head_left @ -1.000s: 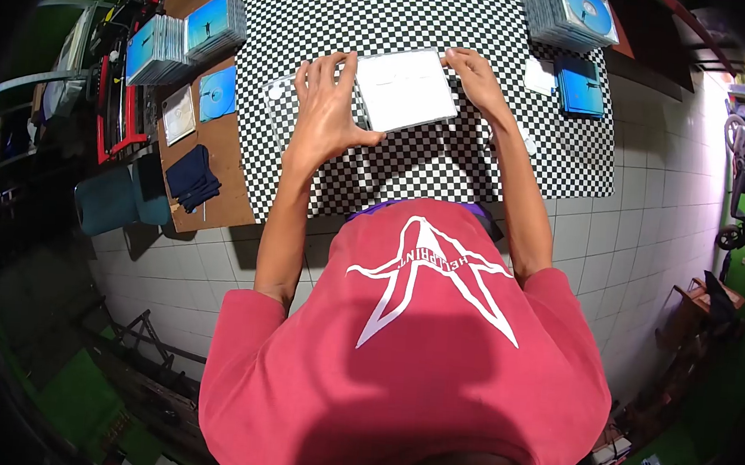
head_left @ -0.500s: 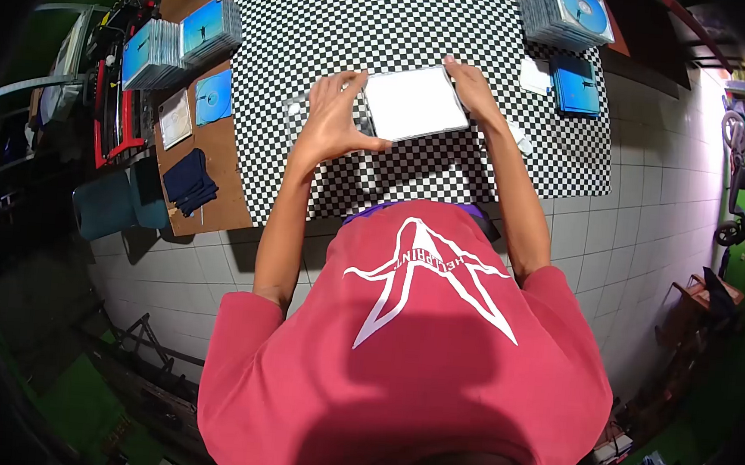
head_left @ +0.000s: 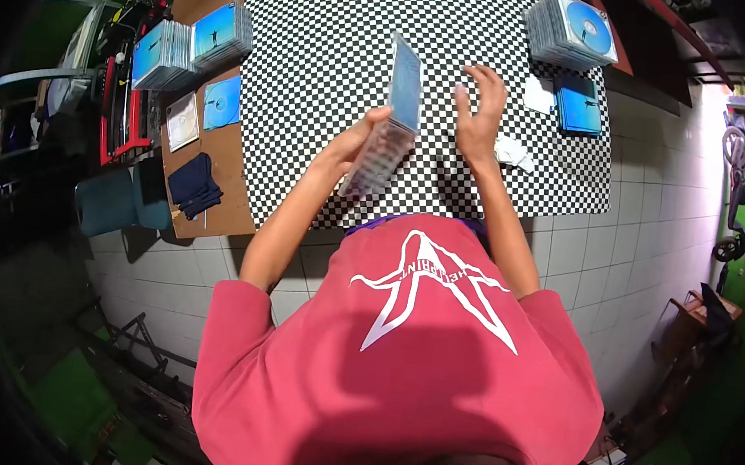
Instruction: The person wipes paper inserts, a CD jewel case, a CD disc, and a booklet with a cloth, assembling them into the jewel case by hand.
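My left hand [head_left: 357, 145] grips an open CD case [head_left: 406, 88] near its hinge, above the checkered cloth. The case is tilted up on edge, with a blue printed insert in its far half and a clear, motion-blurred near half. To the right of the case, my right hand [head_left: 482, 115] is raised with its fingers apart, touching nothing. Beyond it on the cloth lie a stack of blue printed inserts [head_left: 578, 105] and a white paper [head_left: 538, 95]. A crumpled white wad [head_left: 514, 152] sits beside my right wrist.
A tall stack of CD cases [head_left: 568, 34] stands at the back right. More stacked cases [head_left: 218, 36] are on the brown table at left, near a single blue disc case [head_left: 222, 101] and a folded dark cloth [head_left: 193, 184]. A green chair [head_left: 124, 202] is at far left.
The case was spread flatter with its white side up, in both hands. Now it is turned up on edge in my left hand, and my right hand has let go.
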Demonstrator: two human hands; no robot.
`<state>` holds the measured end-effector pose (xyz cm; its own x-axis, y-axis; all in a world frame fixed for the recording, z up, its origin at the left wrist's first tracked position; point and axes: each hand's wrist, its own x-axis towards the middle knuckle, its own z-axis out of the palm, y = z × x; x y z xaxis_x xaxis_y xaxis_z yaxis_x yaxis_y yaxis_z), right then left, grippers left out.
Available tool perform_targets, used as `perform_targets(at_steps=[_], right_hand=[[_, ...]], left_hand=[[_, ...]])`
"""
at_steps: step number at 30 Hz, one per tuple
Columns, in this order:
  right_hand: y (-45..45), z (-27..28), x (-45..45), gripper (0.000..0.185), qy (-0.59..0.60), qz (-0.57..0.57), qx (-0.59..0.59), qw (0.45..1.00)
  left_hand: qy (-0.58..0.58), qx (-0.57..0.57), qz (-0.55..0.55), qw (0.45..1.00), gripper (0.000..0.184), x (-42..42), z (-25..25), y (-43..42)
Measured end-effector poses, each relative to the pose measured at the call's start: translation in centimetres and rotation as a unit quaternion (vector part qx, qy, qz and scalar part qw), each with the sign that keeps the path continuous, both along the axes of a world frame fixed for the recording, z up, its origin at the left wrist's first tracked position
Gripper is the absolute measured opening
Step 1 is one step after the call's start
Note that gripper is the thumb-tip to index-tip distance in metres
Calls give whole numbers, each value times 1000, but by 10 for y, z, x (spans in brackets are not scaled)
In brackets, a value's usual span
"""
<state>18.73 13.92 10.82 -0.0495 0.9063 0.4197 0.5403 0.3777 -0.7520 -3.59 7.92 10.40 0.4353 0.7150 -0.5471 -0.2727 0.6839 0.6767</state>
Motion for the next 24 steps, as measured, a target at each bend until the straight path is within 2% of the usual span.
perform_targets(at_steps=[1,2,3,4,5,7,10,13,16,22,24], right_hand=[[5,-2,5,31,50,-23,-21,998],[9,-8,14,31,50,-35,-52,997],[9,-13,21,30,28,-53,-58,997],[9,-19,29,30,6,-69,-63,996],[11,-31,44,31,-36,-58,-53,996],[2,-48,64,33,-186,-112,-69,974],[-22,-62,93,41,-309,-114,-72,942],[-49,-65,109,47,-351,-113,-127,921],[-70,-61,108,56,-364,-109,-183,907],[-78,-61,100,43,-341,-109,-153,921],[-74,-62,97,42,-355,-81,-155,918]], left_hand=[[57,22,-48,997,96,-6,4,9],[228,85,31,970,106,0,5,6],[362,144,11,921,114,0,15,9],[489,199,-9,849,122,-2,18,13],[596,272,-24,755,131,-6,7,18],[615,270,-15,741,134,-5,4,22],[626,315,-20,713,135,-6,-19,25],[683,345,-83,638,140,-6,-35,24],[679,342,-95,642,148,-7,-46,25],[652,388,-81,646,152,-20,-76,18],[628,396,-74,666,152,-24,-82,16]])
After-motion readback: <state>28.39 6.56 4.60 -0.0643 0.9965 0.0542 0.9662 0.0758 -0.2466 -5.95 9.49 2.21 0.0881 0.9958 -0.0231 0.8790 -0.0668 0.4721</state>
